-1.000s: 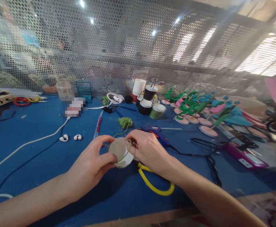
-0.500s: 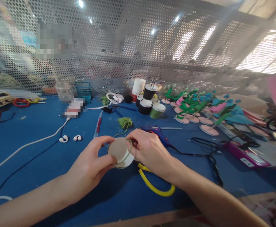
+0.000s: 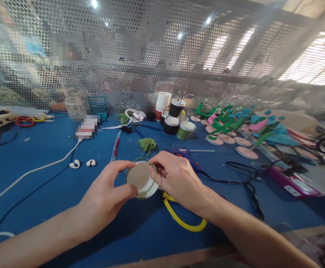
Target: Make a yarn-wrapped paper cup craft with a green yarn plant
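A white paper cup (image 3: 139,178) is tilted with its round beige end towards me. My left hand (image 3: 106,197) grips it from the left, thumb on the near edge and fingers on the far side. A strand of green yarn (image 3: 154,177) loops round the cup's right side. The fingers of my right hand (image 3: 176,175) are pinched on the yarn at the cup's upper right; the fingertips are partly hidden. Beyond the cup lies a green yarn ball (image 3: 147,145), with a strand running from it towards the cup. Under my right wrist a yellow loop handle (image 3: 184,224) sticks out.
Behind my right hand lies a blue glue gun (image 3: 189,158) with a black cable. Yarn-covered cups (image 3: 171,125) and a paper cup stack (image 3: 163,106) stand at the back. Craft flowers on pink discs (image 3: 246,152) and a purple power strip (image 3: 293,182) are right. A phone (image 3: 87,127) lies left.
My right fingers have shifted slightly at the cup's rim, and a blue ring now shows on one. The loop of yarn has moved a little. A person's pink item at right has mostly left view.
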### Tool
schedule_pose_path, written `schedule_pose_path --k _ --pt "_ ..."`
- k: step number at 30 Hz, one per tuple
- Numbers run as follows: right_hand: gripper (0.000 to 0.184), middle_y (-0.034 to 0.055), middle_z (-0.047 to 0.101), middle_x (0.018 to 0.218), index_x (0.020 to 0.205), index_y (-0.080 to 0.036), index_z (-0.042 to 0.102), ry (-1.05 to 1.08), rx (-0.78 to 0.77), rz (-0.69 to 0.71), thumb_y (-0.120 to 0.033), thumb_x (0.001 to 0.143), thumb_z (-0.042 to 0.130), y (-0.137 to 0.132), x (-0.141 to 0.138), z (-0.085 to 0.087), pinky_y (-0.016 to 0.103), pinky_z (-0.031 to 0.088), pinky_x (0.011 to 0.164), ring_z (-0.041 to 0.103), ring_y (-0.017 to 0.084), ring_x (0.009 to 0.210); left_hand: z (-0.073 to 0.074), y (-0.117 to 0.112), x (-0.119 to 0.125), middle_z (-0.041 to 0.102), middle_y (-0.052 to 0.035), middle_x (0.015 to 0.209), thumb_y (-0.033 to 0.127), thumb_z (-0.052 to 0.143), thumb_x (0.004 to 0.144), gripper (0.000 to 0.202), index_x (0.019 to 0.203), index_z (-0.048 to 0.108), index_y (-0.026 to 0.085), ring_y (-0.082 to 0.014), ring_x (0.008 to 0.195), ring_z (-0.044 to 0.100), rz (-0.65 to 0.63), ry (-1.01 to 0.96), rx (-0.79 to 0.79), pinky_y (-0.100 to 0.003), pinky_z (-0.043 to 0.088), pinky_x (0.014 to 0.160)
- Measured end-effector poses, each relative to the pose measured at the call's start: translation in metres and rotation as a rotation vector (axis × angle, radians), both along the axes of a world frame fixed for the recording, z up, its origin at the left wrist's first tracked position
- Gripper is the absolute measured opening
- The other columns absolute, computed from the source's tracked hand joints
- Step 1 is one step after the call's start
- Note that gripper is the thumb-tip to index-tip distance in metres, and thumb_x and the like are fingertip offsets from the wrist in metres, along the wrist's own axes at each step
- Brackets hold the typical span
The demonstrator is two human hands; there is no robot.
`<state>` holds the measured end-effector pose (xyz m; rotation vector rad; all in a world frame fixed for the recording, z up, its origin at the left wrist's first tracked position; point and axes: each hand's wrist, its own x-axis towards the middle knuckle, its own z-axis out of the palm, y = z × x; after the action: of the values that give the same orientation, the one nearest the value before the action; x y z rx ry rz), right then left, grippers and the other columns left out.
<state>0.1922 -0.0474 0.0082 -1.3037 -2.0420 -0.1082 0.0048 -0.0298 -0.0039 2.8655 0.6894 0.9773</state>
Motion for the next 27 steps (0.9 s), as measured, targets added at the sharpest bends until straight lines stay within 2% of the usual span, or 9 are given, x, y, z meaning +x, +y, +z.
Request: schedule_pose_path --k 9,27 --pt "0.010 -0.0004 0.053 0.057 0.067 -0.013 0.057 0.011 -0.026 0.005 -0.007 0.068 0.050 -0.0007 0.0007 0.0011 0.019 0.035 0.048 0.045 0.008 0.049 -0.0003 -0.0001 0.0004 0.044 -0.0057 0.109 0.010 0.042 0.077 0.018 0.076 0.058 0.019 -0.0172 0.095 0.046 0.013 0.010 0.011 -0.032 0.044 0.075" --pt "0.009 -0.0006 0.054 0.057 0.067 -0.013 0.057 0.006 -0.062 0.007 -0.006 0.066 0.051 0.0022 0.0000 -0.0009 0.019 0.034 0.048 0.045 0.008 0.048 -0.0025 -0.0008 0.0003 0.043 -0.0062 0.109 0.010 0.043 0.077 0.017 0.076 0.058 0.019 -0.0172 0.096 0.046 0.019 0.006 -0.023 -0.032 0.044 0.076"
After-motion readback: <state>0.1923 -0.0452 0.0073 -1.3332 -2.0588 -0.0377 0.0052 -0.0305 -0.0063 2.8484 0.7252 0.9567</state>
